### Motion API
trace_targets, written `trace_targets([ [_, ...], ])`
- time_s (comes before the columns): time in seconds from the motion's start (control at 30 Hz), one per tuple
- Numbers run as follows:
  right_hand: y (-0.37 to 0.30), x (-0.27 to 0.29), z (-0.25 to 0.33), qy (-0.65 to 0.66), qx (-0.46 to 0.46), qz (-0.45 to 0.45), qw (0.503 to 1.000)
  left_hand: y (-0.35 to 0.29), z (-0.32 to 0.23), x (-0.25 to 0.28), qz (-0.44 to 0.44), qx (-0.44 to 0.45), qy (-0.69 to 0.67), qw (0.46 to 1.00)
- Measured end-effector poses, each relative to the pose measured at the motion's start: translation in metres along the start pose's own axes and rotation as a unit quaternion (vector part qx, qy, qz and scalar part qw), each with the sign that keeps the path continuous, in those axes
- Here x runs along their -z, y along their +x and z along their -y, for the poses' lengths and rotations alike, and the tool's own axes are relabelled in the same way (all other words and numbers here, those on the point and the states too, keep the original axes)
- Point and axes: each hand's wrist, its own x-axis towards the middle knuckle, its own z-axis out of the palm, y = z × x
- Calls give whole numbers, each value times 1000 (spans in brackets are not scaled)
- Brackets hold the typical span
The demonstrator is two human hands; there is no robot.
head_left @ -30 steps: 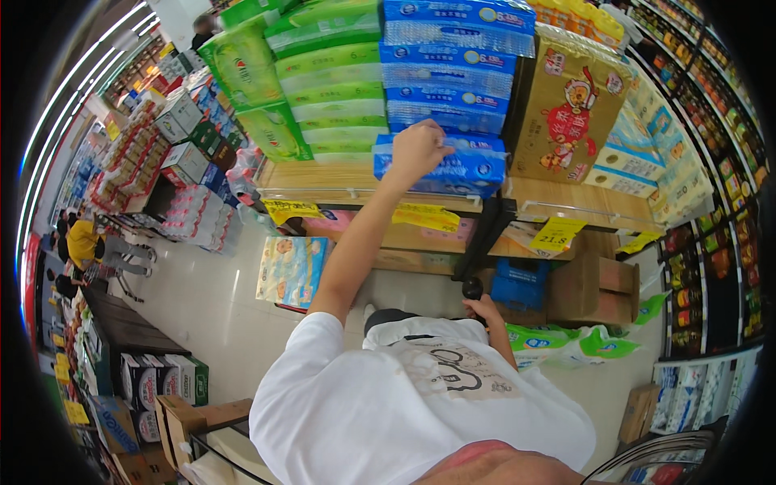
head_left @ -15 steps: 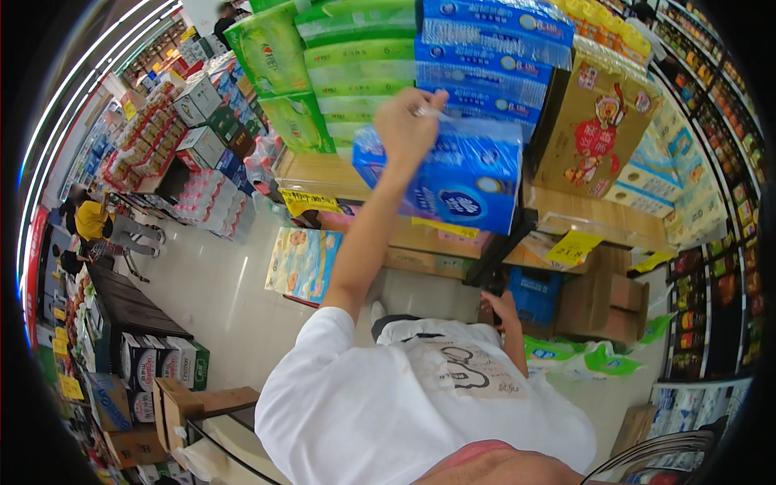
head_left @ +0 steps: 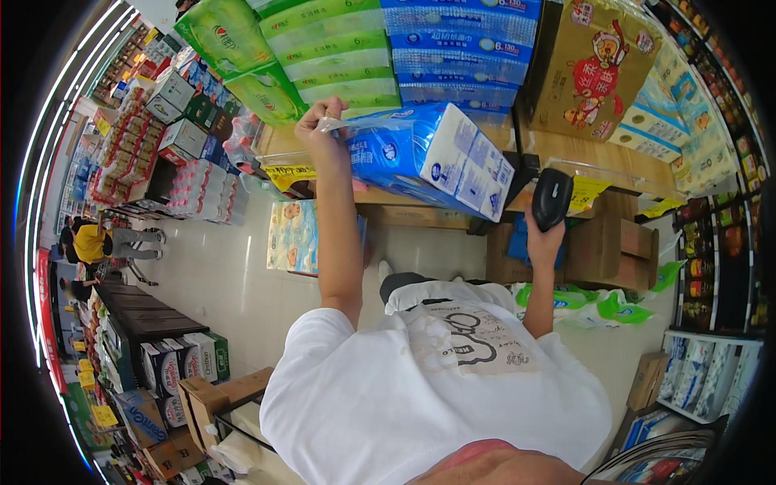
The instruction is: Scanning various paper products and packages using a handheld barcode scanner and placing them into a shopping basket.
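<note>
The left hand (head_left: 321,129) is raised and clenched around the clear plastic handle of a blue multi-pack of tissues (head_left: 428,162). The pack hangs tilted from that grip, lifted just off the wooden shelf (head_left: 558,149), with its white end panel turned toward the right hand. The right hand (head_left: 543,234) sits below and to the right of the pack, fingers wrapped around a black handheld scanner (head_left: 553,196). The scanner head points upward, near the pack's lower right corner but apart from it.

Above the pack, blue tissue packs (head_left: 465,48) are stacked against the back of the shelf. Left of the pack stands a stack of green tissue packs (head_left: 323,48). Right of the pack stands a brown carton with red cartoon print (head_left: 594,65). Yellow price tags (head_left: 287,174) hang on the shelf edge just beside the left forearm. Below the pack, brown cardboard boxes (head_left: 606,250) rest on the floor. Well apart from the pack, on the left, a person in a yellow top (head_left: 89,242) bends over.
</note>
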Motion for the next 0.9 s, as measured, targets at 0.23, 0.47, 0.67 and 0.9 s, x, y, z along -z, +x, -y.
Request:
trace_targets([
  [0.23, -3, -7, 47, -20, 82, 87, 993, -35, 6, 23, 11, -9, 39, 999],
  [0.47, -5, -33, 54, 85, 77, 254, 960, -67, 10, 15, 29, 27, 40, 998],
  [0.67, -13, -25, 50, -56, 198, 244, 948, -92, 3, -6, 26, 31, 110, 993],
  [0.9, -21, -14, 22, -63, 175, 246, 951, -100, 0, -21, 73, 54, 138, 986],
])
